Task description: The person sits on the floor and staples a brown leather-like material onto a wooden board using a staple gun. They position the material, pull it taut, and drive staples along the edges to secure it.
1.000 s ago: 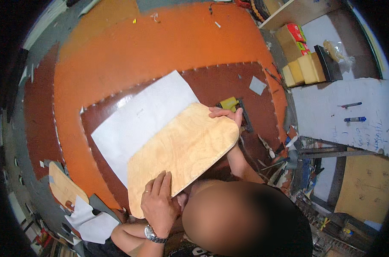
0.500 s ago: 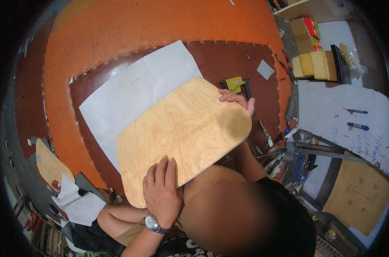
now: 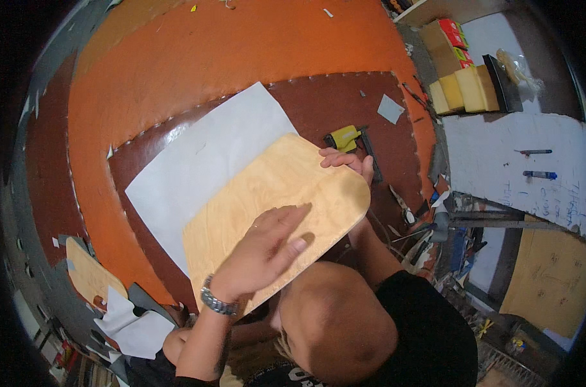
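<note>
A light plywood board [image 3: 267,193] with rounded corners is tilted in front of me, its near edge toward my body. My right hand [image 3: 348,161] grips its far right edge, fingers over the top face. My left hand [image 3: 264,248], with a wristwatch on the wrist, is over the middle of the board, fingers stretched out and holding nothing; whether the palm touches the wood I cannot tell. Partly under the board lies a white sheet [image 3: 206,155]. Just past my right hand lies a yellow and black staple gun [image 3: 346,138].
The work surface has a dark red-brown panel [image 3: 332,97] within orange covering [image 3: 241,45]. Scissors [image 3: 402,205] lie at its right edge. On the white side surface [image 3: 486,142] are pens [image 3: 539,175] and foam blocks [image 3: 470,90]. Another wooden panel [image 3: 90,267] and white scraps [image 3: 135,326] sit at left.
My left hand has left the board's near edge and moved up over its middle, fingers now stretched. The right hand keeps its hold on the far right edge. The view has shifted slightly.
</note>
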`<state>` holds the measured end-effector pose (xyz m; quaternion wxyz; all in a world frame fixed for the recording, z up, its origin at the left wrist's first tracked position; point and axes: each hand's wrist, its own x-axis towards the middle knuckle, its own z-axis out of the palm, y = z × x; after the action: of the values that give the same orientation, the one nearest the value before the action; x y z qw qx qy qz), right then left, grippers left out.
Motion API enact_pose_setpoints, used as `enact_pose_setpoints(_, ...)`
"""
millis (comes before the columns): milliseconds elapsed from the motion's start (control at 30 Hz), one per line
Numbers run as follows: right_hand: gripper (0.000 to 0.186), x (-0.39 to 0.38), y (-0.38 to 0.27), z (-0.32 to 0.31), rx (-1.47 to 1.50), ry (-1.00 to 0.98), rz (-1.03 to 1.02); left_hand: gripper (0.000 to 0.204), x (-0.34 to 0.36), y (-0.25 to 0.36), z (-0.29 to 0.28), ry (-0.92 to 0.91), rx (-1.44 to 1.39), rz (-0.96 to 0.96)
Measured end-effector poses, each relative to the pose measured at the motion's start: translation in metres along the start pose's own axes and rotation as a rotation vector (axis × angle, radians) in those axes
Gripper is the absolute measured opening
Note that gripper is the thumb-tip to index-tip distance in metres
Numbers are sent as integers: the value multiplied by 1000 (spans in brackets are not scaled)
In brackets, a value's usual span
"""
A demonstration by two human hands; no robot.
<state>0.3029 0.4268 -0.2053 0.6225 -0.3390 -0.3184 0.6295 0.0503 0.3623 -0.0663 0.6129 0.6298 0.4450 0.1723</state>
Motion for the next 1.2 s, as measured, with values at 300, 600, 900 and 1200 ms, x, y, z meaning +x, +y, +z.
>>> enact_pose_setpoints(300,76,2,9,-8,-101,-60,-122,57,1,9,17,69,244,61)
enact_pose_setpoints(600,79,2,12,-10,-42,2,-75,60,2,10,21,69,267,74)
enact_pose_setpoints(900,83,3,15,-10,-35,71,-56,63,8,12,19,37,324,44)
enact_pose_setpoints(1200,78,1,11,-2,32,75,-48,63,9,10,18,86,240,59)
